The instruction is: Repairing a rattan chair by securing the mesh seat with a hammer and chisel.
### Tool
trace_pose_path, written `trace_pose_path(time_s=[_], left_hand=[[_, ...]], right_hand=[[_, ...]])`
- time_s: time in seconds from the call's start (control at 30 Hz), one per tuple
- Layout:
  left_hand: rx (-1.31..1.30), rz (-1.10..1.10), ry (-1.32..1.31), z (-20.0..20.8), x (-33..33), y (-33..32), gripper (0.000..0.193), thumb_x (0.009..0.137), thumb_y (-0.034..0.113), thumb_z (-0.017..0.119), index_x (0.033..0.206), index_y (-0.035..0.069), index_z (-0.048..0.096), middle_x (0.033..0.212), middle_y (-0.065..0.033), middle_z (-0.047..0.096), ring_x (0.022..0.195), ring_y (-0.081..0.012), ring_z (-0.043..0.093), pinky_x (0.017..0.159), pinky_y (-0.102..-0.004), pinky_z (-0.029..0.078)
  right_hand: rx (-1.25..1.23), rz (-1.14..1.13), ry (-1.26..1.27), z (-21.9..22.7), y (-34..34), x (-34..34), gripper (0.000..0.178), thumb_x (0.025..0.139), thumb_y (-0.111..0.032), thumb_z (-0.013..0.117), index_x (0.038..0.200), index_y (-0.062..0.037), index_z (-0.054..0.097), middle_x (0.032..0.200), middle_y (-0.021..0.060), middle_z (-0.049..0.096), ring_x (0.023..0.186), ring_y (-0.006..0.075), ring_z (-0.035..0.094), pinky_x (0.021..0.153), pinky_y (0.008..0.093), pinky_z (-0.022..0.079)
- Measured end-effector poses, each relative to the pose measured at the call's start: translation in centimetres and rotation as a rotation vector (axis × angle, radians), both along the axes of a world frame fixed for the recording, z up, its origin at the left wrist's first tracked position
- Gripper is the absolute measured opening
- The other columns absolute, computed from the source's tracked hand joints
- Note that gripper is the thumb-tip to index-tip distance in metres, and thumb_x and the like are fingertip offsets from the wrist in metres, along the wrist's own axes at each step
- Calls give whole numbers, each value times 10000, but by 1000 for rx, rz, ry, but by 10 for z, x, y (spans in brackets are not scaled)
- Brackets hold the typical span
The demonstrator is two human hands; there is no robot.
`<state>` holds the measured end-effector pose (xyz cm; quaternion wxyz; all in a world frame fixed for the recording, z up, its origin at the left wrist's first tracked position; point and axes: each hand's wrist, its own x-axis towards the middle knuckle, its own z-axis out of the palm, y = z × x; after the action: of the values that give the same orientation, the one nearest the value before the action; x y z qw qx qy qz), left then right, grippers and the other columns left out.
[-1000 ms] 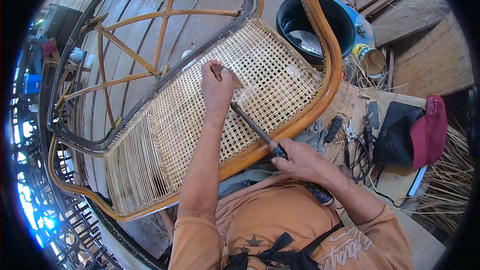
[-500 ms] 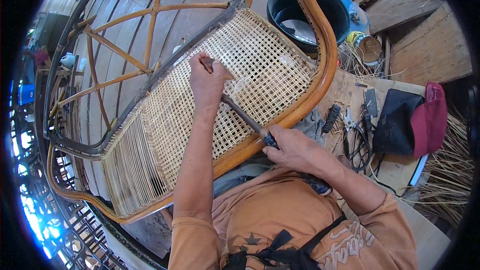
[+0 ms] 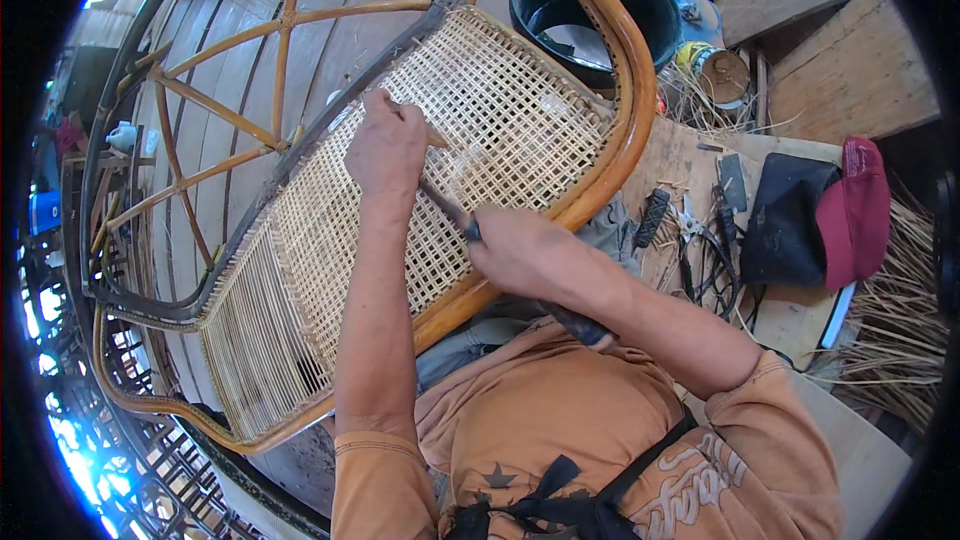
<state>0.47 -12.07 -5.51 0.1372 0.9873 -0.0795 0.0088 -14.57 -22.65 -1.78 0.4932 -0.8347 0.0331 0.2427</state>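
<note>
A cane-woven panel (image 3: 500,110), open lattice over most of it and close parallel strands at its lower left, fills a curved, varnished rattan frame (image 3: 632,130) across my lap. Over the middle of the weave, my left hand (image 3: 388,145) is closed on a small brown pointed piece (image 3: 437,137) whose tip sticks out to the right; its kind is unclear. My right hand (image 3: 515,248) is wrapped round a long dark rod-shaped tool (image 3: 443,204). The rod's far end meets the weave or hides behind my left hand; its dark handle (image 3: 577,325) shows below my right wrist.
A dark bucket (image 3: 590,20) stands beyond the frame, near a tin can (image 3: 722,75). Pliers (image 3: 690,225) and other hand tools lie on a board at right, beside a black and maroon cap (image 3: 815,215). Rattan struts (image 3: 225,115) rise at the left.
My right hand has slid up and left along with the tool, nearer my left hand. More of the handle now shows behind it. The whole view has shifted slightly.
</note>
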Motion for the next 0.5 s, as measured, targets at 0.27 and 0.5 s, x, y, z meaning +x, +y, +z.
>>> trace_pose_path(time_s=[0.27, 0.5], left_hand=[[-108, 36, -74, -15, 3, 3, 356, 833, 301, 477, 1105, 81, 535, 889, -156, 673, 805, -357, 652, 743, -461, 491], [-131, 34, -41, -10, 2, -2, 354, 825, 289, 482, 1104, 77, 529, 911, -164, 666, 817, -358, 647, 757, -453, 482]], right_hand=[[-68, -123, -95, -4, -1, 6, 255, 850, -165, 501, 888, 87, 524, 765, 298, 597, 768, 437, 610, 717, 480, 488], [-124, -141, -62, 2, -1, 7, 256, 861, -182, 506, 908, 70, 505, 759, 277, 601, 767, 420, 617, 706, 494, 482]])
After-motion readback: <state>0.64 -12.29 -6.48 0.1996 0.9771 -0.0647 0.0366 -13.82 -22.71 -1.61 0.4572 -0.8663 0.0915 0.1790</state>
